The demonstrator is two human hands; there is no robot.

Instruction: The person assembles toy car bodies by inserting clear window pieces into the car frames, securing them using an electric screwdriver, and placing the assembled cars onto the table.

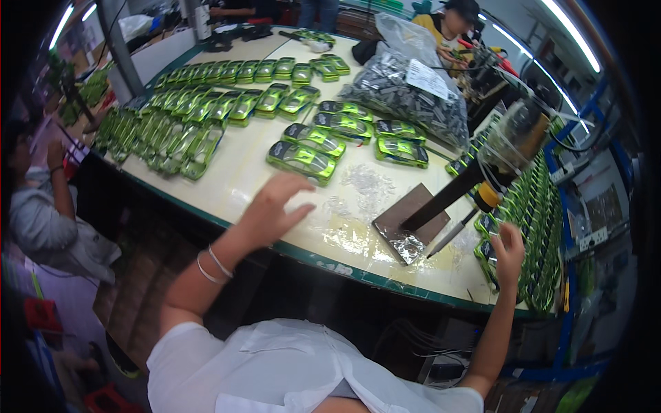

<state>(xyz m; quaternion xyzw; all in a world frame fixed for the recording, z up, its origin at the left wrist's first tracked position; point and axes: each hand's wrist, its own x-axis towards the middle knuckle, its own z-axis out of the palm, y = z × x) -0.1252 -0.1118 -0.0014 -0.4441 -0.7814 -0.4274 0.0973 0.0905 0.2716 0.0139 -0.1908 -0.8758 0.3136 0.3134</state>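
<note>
My left hand point(277, 210) hovers over the near side of the table with thumb and fingers apart and nothing between them. Just beyond its fingertips lies a shiny green toy car body point(301, 162) with a clear window area. My right hand point(508, 256) is at the right, its fingers bent and a gap between thumb and forefinger. It is beside a green car body point(485, 261) at the edge of a dense group of them. Between my hands hangs an electric screwdriver point(487, 197) with a yellow collar, its bit pointing down near a brown base plate point(413, 221).
Small clear plastic pieces point(368, 180) lie scattered mid-table. Rows of green car bodies point(234, 103) cover the far left. A large bag of grey parts point(406, 93) stands behind. The upright post point(441, 199) rises from the base plate. Other people work at the left and far side.
</note>
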